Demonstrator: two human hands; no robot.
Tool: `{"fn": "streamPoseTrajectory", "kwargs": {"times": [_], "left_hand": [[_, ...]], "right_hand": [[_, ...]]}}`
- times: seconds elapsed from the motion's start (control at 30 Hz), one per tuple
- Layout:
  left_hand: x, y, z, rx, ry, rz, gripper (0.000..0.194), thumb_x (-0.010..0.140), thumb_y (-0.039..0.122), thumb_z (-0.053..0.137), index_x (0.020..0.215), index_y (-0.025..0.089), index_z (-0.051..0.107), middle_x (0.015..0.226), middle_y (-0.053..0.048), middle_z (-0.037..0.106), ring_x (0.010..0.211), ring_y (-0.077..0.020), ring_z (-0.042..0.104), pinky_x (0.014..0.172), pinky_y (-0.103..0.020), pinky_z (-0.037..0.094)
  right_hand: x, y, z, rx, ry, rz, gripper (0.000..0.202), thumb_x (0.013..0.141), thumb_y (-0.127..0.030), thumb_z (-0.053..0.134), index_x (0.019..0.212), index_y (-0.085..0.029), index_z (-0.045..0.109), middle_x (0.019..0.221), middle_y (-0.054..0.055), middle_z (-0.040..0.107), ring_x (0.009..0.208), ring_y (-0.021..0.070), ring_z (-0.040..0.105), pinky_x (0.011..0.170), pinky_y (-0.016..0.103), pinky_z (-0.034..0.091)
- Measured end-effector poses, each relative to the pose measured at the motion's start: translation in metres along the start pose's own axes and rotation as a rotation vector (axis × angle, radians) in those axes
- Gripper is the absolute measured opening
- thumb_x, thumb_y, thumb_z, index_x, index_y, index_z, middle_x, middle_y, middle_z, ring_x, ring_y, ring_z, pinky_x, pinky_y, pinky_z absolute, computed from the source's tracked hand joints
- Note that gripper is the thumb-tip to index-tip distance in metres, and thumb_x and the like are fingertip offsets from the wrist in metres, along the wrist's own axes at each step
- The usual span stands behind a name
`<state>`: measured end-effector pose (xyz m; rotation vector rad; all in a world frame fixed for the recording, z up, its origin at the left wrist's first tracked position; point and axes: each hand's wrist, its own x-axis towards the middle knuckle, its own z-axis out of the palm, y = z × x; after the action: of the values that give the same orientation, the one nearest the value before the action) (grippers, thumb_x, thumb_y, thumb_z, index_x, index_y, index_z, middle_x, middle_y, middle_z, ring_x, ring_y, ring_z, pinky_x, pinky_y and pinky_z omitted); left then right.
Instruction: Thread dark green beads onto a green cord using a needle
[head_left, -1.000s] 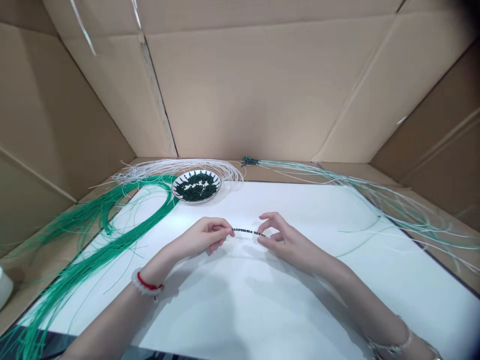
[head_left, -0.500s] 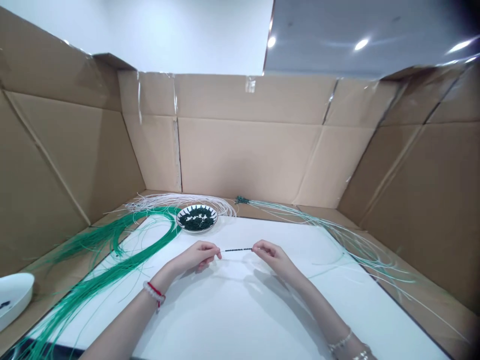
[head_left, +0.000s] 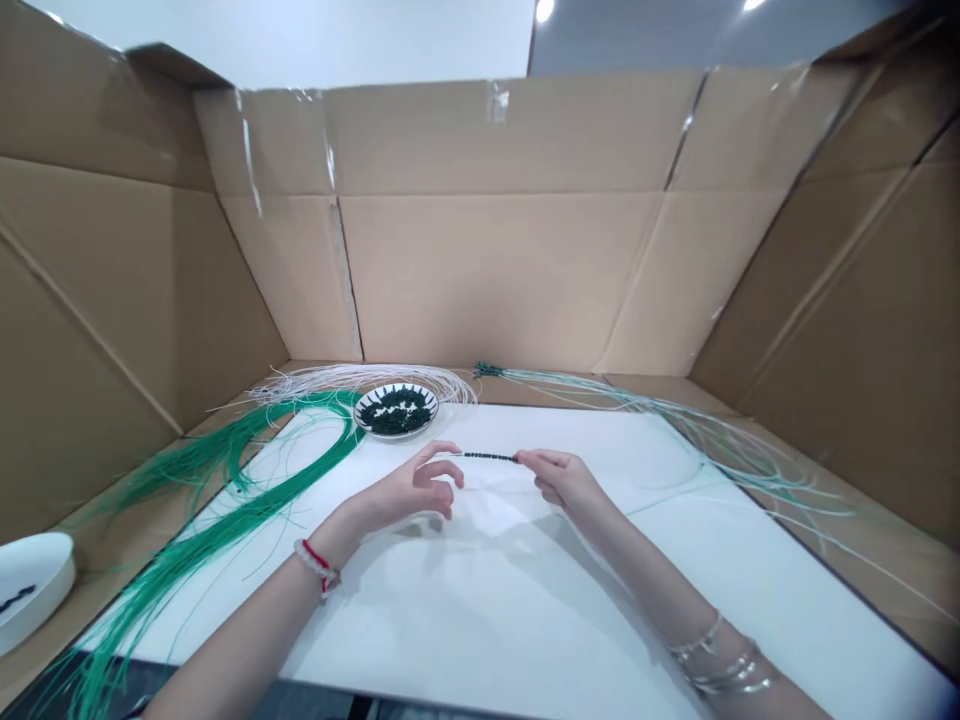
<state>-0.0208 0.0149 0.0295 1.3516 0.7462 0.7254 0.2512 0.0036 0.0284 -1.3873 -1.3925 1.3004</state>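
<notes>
A short straight row of small dark beads (head_left: pixel 489 457) on a thin pale thread or wire runs level above the white board (head_left: pixel 480 620). My right hand (head_left: pixel 562 480) pinches its right end between thumb and fingers. Near the left end is my left hand (head_left: pixel 416 487), its fingers curved and spread apart. The thin line passes by its index finger; whether it touches the finger I cannot tell. Just beyond my left hand stands a patterned plate (head_left: pixel 358 419) holding many dark green beads (head_left: pixel 397 420).
Bundles of green cord (head_left: pixel 300 500) lie along the left, white cords (head_left: pixel 360 378) at the back. A knotted bundle of pale green strands (head_left: pixel 637 400) stretches along the right. A white dish (head_left: pixel 52 590) sits far left. Cardboard walls (head_left: pixel 495 280) enclose the back and sides.
My left fingers have gone from a closed pinch to spread apart. The right hand still pinches the bead row. The view has tipped downward, showing more of the board's near edge.
</notes>
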Motion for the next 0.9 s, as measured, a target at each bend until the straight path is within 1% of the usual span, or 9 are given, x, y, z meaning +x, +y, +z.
{"fn": "streamPoseTrajectory", "kwargs": {"times": [0.07, 0.1, 0.23, 0.33, 0.4, 0.47, 0.6, 0.73, 0.9], "left_hand": [[0.0, 0.001, 0.015, 0.016, 0.024, 0.042, 0.063, 0.075, 0.016, 0.086, 0.129, 0.025, 0.054, 0.106, -0.001, 0.067, 0.074, -0.0155, 0.068, 0.067, -0.032, 0.06], [0.0, 0.002, 0.024, 0.031, 0.06, 0.067, 0.063, 0.074, 0.016, 0.087, 0.127, 0.026, 0.055, 0.109, -0.002, 0.066, 0.079, -0.0158, 0.068, 0.068, -0.03, 0.059], [0.002, 0.002, 0.053, 0.114, 0.205, 0.156, 0.042, 0.078, 0.019, 0.082, 0.116, 0.023, 0.066, 0.11, -0.004, 0.067, 0.084, -0.0144, 0.065, 0.077, -0.028, 0.056], [0.003, 0.002, 0.063, 0.178, 0.29, 0.225, 0.019, 0.079, 0.019, 0.081, 0.097, 0.021, 0.076, 0.099, -0.003, 0.071, 0.085, -0.0153, 0.065, 0.079, -0.027, 0.053], [0.003, 0.002, 0.065, 0.209, 0.336, 0.259, 0.006, 0.079, 0.018, 0.08, 0.085, 0.019, 0.079, 0.088, -0.003, 0.072, 0.083, -0.0162, 0.065, 0.077, -0.026, 0.051], [0.002, 0.002, 0.063, 0.224, 0.358, 0.275, 0.0, 0.078, 0.018, 0.08, 0.078, 0.018, 0.08, 0.082, -0.004, 0.073, 0.078, -0.0165, 0.065, 0.074, -0.027, 0.05], [0.001, 0.002, 0.059, 0.217, 0.356, 0.26, 0.003, 0.078, 0.022, 0.081, 0.078, 0.019, 0.082, 0.079, -0.004, 0.076, 0.073, -0.0165, 0.067, 0.067, -0.026, 0.05], [-0.001, 0.007, 0.057, 0.201, 0.366, 0.234, 0.005, 0.076, 0.024, 0.083, 0.078, 0.019, 0.083, 0.078, -0.003, 0.076, 0.072, -0.0159, 0.066, 0.068, -0.025, 0.05], [-0.002, 0.009, 0.055, 0.194, 0.377, 0.22, 0.008, 0.077, 0.026, 0.083, 0.078, 0.018, 0.083, 0.075, -0.002, 0.075, 0.071, -0.0155, 0.065, 0.067, -0.025, 0.048]], "right_hand": [[-0.005, -0.003, 0.004, 0.072, -0.005, 0.008, 0.027, 0.103, -0.04, 0.06, 0.107, -0.014, 0.066, 0.086, 0.0, 0.068, 0.059, 0.0106, 0.062, 0.053, 0.024, 0.054], [-0.007, -0.005, 0.007, 0.101, -0.015, 0.011, 0.027, 0.103, -0.04, 0.06, 0.104, -0.014, 0.066, 0.08, -0.002, 0.065, 0.053, 0.0084, 0.057, 0.048, 0.021, 0.049], [-0.017, -0.01, 0.022, 0.163, -0.088, 0.034, 0.03, 0.1, -0.043, 0.063, 0.088, -0.015, 0.065, 0.055, -0.012, 0.039, 0.038, 0.0042, 0.027, 0.037, 0.018, 0.024], [-0.024, -0.014, 0.033, 0.159, -0.11, 0.05, 0.041, 0.086, -0.054, 0.073, 0.078, -0.014, 0.068, 0.051, -0.014, 0.025, 0.042, 0.005, 0.017, 0.041, 0.023, 0.013], [-0.027, -0.016, 0.038, 0.143, -0.103, 0.035, 0.047, 0.077, -0.06, 0.077, 0.07, -0.016, 0.066, 0.051, -0.013, 0.025, 0.045, 0.0059, 0.017, 0.045, 0.026, 0.011], [-0.03, -0.018, 0.039, 0.123, -0.098, 0.003, 0.048, 0.075, -0.062, 0.078, 0.066, -0.017, 0.063, 0.052, -0.012, 0.027, 0.048, 0.0069, 0.019, 0.047, 0.026, 0.012], [-0.031, -0.021, 0.032, 0.081, -0.121, -0.066, 0.043, 0.077, -0.059, 0.077, 0.073, -0.017, 0.07, 0.056, -0.008, 0.041, 0.052, 0.0086, 0.027, 0.051, 0.026, 0.018], [-0.03, -0.019, 0.024, 0.052, -0.15, -0.122, 0.036, 0.083, -0.054, 0.074, 0.082, -0.019, 0.078, 0.068, -0.003, 0.06, 0.059, 0.0113, 0.041, 0.056, 0.027, 0.028], [-0.023, -0.011, 0.022, 0.016, -0.174, -0.194, 0.034, 0.086, -0.052, 0.071, 0.088, -0.019, 0.081, 0.088, 0.004, 0.075, 0.08, 0.0191, 0.06, 0.072, 0.031, 0.041]]}}
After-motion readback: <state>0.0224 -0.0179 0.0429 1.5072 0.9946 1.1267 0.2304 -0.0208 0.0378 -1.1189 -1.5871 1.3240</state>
